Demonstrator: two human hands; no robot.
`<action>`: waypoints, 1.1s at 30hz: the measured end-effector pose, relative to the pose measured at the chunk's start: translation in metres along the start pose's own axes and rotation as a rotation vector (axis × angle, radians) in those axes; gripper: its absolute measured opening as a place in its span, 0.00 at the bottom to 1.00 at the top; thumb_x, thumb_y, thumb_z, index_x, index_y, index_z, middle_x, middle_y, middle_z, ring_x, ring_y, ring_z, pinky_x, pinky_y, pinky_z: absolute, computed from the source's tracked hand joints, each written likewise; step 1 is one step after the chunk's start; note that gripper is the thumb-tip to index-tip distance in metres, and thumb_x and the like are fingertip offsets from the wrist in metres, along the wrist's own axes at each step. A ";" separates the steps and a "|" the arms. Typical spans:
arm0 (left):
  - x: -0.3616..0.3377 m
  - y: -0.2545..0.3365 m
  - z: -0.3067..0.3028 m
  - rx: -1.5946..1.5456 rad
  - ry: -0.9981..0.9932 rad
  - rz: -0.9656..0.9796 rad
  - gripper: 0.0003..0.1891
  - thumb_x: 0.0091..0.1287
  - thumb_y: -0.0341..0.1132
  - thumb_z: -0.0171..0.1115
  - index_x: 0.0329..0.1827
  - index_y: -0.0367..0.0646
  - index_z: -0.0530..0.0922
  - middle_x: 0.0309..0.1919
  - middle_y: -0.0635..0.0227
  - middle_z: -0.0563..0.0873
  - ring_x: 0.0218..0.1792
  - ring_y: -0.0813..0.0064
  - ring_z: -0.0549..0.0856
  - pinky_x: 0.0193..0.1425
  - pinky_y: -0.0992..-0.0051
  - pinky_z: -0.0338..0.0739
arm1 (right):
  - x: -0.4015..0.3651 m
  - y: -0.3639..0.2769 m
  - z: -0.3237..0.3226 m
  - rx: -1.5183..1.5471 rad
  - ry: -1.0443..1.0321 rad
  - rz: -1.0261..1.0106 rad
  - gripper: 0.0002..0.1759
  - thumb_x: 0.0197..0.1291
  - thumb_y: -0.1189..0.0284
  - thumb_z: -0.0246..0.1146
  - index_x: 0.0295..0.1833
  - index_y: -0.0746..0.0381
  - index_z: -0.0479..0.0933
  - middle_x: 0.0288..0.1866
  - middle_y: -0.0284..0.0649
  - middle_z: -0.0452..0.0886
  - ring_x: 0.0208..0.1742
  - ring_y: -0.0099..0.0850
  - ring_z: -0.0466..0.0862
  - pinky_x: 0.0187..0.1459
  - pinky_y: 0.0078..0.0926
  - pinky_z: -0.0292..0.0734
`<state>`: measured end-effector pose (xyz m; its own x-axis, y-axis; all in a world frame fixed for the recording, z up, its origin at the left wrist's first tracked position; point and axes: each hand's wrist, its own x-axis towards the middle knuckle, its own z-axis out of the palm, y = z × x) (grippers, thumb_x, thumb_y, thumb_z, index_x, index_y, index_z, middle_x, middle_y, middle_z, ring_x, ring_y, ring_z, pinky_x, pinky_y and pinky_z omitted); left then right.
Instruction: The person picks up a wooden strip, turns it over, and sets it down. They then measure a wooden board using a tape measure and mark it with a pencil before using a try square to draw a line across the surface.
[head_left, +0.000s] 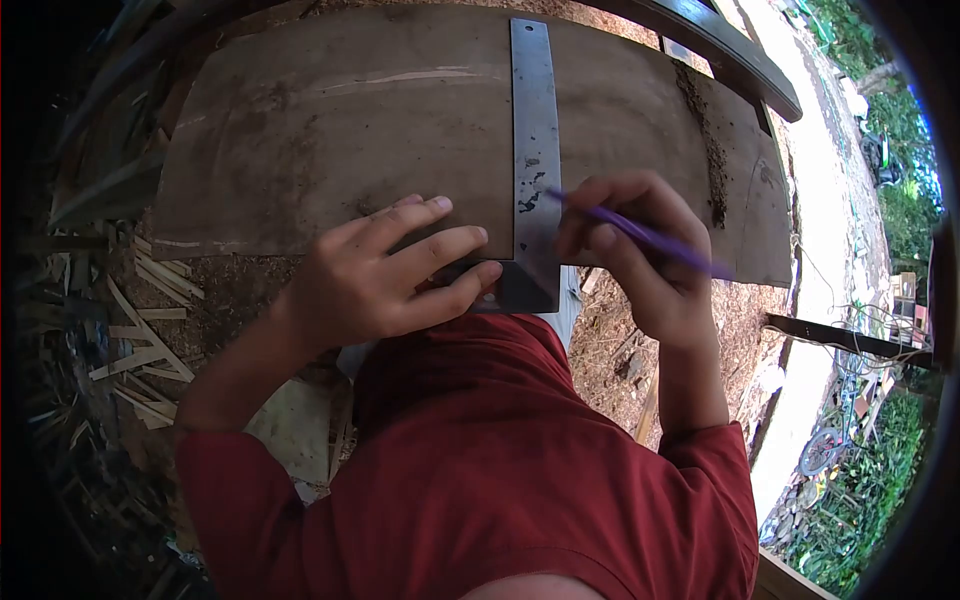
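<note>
A wide, brown, weathered board lies across in front of me. Over it runs the metal blade of a try square, its dark stock against the board's near edge. My left hand has its fingers spread on the board, the nearest finger at the stock; its thumb is hidden below. Just right of the blade, my right hand pinches a slim purple pencil, slightly blurred. The pencil's dark tip overlaps the blade's right edge in this view.
Wood offcuts lie in a heap at the left, with sawdust on the ground. Dark wooden beams cross the top. A line of dark crumbs marks the board's right part. A bicycle wheel shows far right.
</note>
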<state>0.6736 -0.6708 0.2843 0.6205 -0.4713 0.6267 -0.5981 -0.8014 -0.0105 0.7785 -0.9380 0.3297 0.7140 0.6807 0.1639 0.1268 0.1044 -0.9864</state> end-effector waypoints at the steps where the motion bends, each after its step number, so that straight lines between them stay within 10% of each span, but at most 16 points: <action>1: 0.000 0.000 -0.001 0.007 -0.011 0.001 0.14 0.63 0.40 0.79 0.51 0.69 0.92 0.55 0.78 0.93 0.54 0.67 0.93 0.51 0.68 0.98 | 0.003 0.002 -0.001 -0.003 -0.002 0.005 0.13 0.82 0.79 0.64 0.66 0.68 0.79 0.45 0.38 0.90 0.47 0.22 0.88 0.46 0.23 0.81; 7: -0.002 -0.001 -0.002 0.016 -0.029 -0.002 0.16 0.62 0.40 0.78 0.53 0.70 0.93 0.55 0.78 0.93 0.55 0.67 0.92 0.52 0.68 0.97 | 0.012 0.012 0.009 -0.269 -0.034 0.095 0.06 0.83 0.76 0.64 0.49 0.66 0.83 0.35 0.36 0.88 0.33 0.22 0.88 0.36 0.24 0.79; 17: -0.003 -0.001 0.000 0.006 -0.007 0.004 0.13 0.63 0.42 0.79 0.50 0.69 0.93 0.54 0.77 0.93 0.54 0.67 0.93 0.52 0.68 0.97 | 0.020 0.018 0.011 -0.591 -0.182 -0.185 0.04 0.81 0.80 0.62 0.50 0.67 0.82 0.29 0.35 0.86 0.30 0.24 0.88 0.34 0.25 0.80; 19: -0.004 -0.001 0.002 0.008 -0.002 0.000 0.13 0.63 0.42 0.79 0.50 0.69 0.93 0.54 0.77 0.94 0.54 0.67 0.93 0.52 0.68 0.97 | 0.020 0.018 0.013 -0.596 -0.142 -0.120 0.04 0.71 0.76 0.70 0.47 0.63 0.83 0.33 0.42 0.86 0.37 0.46 0.88 0.41 0.42 0.82; 33: -0.005 0.000 0.003 0.013 0.008 0.007 0.12 0.63 0.41 0.79 0.50 0.69 0.93 0.53 0.77 0.94 0.53 0.67 0.93 0.51 0.69 0.97 | 0.022 0.021 0.012 -0.648 -0.157 -0.139 0.05 0.72 0.74 0.71 0.48 0.62 0.82 0.33 0.44 0.84 0.36 0.50 0.86 0.40 0.46 0.79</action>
<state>0.6725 -0.6693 0.2786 0.6124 -0.4741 0.6326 -0.5959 -0.8026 -0.0246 0.7883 -0.9126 0.3127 0.5586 0.7949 0.2368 0.6323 -0.2233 -0.7419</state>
